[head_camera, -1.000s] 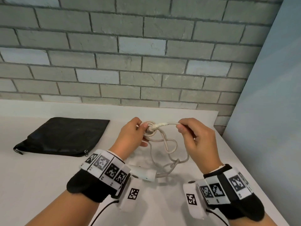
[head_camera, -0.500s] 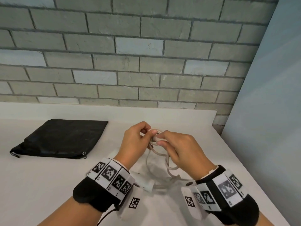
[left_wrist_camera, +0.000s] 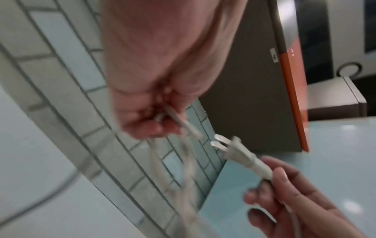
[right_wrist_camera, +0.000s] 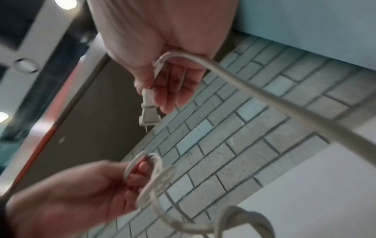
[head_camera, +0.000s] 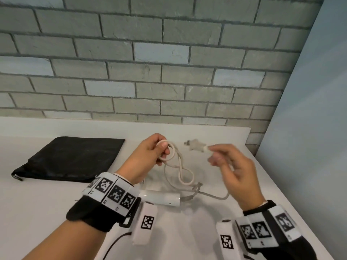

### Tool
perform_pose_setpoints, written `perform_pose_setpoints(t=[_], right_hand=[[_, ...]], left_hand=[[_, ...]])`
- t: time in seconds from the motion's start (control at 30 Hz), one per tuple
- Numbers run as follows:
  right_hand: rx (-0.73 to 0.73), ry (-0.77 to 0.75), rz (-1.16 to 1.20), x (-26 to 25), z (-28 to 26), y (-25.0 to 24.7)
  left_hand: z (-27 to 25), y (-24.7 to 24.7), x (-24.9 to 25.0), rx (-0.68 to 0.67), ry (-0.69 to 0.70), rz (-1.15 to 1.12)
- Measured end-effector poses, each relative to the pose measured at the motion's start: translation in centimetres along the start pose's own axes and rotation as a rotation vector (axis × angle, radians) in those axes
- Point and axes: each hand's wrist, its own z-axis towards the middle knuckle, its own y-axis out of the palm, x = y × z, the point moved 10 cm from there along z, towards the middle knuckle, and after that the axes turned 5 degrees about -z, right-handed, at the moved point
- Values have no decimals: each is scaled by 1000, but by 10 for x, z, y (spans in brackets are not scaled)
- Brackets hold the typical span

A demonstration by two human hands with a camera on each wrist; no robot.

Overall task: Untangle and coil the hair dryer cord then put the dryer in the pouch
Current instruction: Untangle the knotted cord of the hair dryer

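Note:
A white hair dryer lies on the white table between my wrists. Its pale cord rises from it in twisted loops. My left hand pinches a small loop of the cord above the table. My right hand pinches the cord just behind the two-pronged plug, which points left toward the loop and is free of it. The plug also shows in the left wrist view. A black zip pouch lies flat at the left.
A grey brick wall runs along the back edge of the table. A pale blue panel closes the right side. The table's right edge is close to my right wrist.
The hands were together at the loop half a second ago. The right hand has drawn the plug out to the right, away from the loop that the left hand keeps holding.

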Motion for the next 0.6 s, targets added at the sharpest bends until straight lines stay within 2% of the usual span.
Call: perform_pose_setpoints(t=[0.07,0.13,0.27,0.3,0.33,0.4,0.47,0.53,0.6], right_hand=[[63,104,-70,24,2,-18],[-5,167,-215,47,3,-17],[-408,320,-416,83,-9,20],[-459,338,-433,82,-10,25],[-450,300,-406,73,-7,29],[-391,130,-272,35,6,36],[-401,17,-195,8,13,48],[-420,20,-187,1,17,55],[-411,86,-144,3,22,51]], left_hand=[[-6,5,17,-106,105,13],[-11,9,30,-166,178,79],[-18,21,47,-193,303,201],[-19,26,48,-205,316,244],[-20,29,49,-212,324,282],[-22,36,52,-229,347,303],[-25,43,56,-259,362,288],[-25,46,59,-257,363,244],[-18,32,56,-158,318,175]])
